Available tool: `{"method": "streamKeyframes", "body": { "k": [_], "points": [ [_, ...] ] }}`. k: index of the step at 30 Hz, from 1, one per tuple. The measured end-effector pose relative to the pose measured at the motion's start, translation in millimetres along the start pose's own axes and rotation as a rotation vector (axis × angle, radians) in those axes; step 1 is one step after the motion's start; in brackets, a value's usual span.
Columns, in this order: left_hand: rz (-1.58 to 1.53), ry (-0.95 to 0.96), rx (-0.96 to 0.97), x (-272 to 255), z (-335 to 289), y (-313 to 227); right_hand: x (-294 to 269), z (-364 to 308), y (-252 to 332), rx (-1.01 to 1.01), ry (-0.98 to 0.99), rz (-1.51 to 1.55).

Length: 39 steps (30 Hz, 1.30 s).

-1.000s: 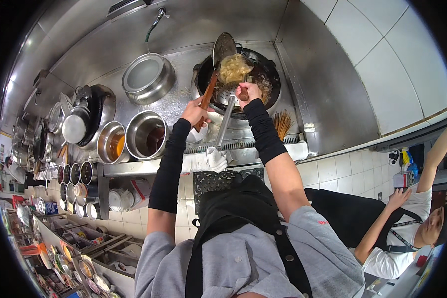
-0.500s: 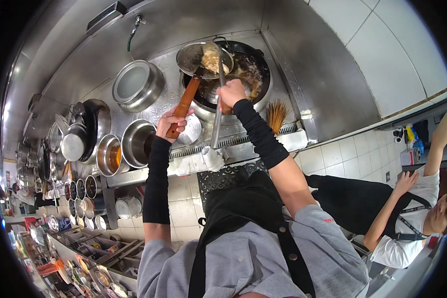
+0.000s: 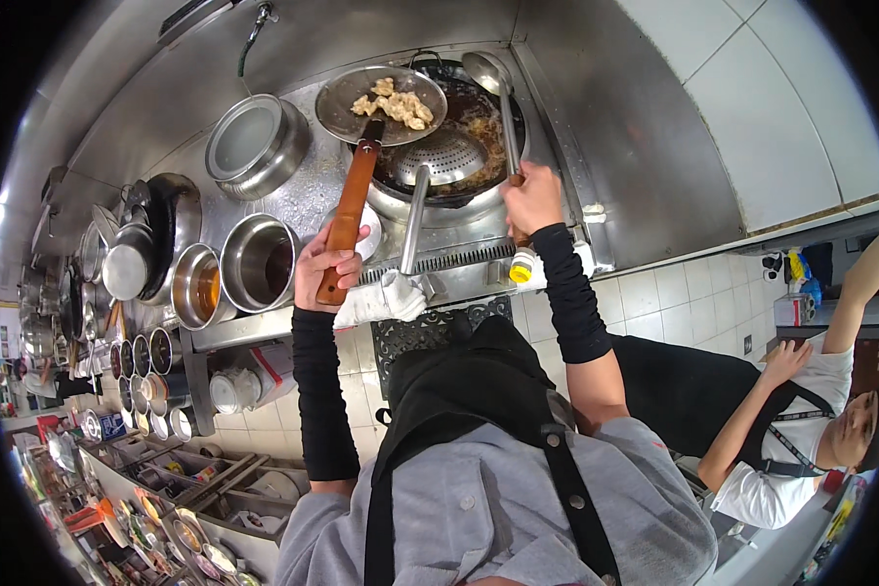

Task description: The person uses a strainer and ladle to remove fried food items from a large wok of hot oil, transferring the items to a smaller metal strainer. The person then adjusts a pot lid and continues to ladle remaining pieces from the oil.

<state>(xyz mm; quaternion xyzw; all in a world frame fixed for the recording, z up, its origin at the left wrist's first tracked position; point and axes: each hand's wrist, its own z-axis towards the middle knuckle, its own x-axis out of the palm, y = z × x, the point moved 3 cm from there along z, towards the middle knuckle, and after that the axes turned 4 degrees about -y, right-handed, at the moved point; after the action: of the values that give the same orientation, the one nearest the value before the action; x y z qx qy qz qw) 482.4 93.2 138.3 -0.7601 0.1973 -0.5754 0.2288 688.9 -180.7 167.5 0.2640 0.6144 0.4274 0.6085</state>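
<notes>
My left hand is closed round the wooden handle of a round strainer. Several pale, lumpy pieces of food lie in its bowl, over the left side of a dark wok. In my right hand is a long-handled metal ladle, its bowl at the wok's far right edge. Between the two, a perforated skimmer rests at the wok, its metal handle pointing toward me. Brown, bubbling liquid shows in the wok. A yellow and white piece sits just below my right hand; whether it belongs to the ladle is unclear.
A lidded steel pot stands left of the wok. Nearer are a steel pot of dark liquid and another holding amber liquid. A white cloth lies on the stove's front edge. At right another person stands close by.
The strainer has shifted left and the food in it lies more spread out. My right hand and ladle have swung right, away from the strainer, uncovering the skimmer. The bamboo brush is now hidden.
</notes>
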Motion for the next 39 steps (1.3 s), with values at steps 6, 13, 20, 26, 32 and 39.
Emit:
{"method": "streamKeyframes", "body": {
  "k": [6,13,20,26,32,39],
  "points": [
    [0.025,0.005,0.065,33.1,-9.7,-18.5,0.2,10.4,-44.8,0.138,0.027,0.071],
    [0.077,-0.014,0.109,60.2,-10.7,-30.8,16.4,25.2,-80.6,0.554,0.122,0.798],
    [0.266,-0.144,0.124,66.2,-6.7,-21.5,7.5,31.1,-64.6,0.7,0.356,1.535],
    [0.32,-0.22,0.039,47.6,2.1,-5.6,-5.0,32.4,-25.1,0.582,0.507,1.441],
    [0.163,-0.107,-0.012,33.8,16.2,9.0,-0.6,31.6,18.1,0.475,0.387,1.101],
    [0.011,-0.009,-0.007,50.7,17.5,7.4,-11.1,12.0,33.7,0.171,0.15,0.524]
  ]
}}
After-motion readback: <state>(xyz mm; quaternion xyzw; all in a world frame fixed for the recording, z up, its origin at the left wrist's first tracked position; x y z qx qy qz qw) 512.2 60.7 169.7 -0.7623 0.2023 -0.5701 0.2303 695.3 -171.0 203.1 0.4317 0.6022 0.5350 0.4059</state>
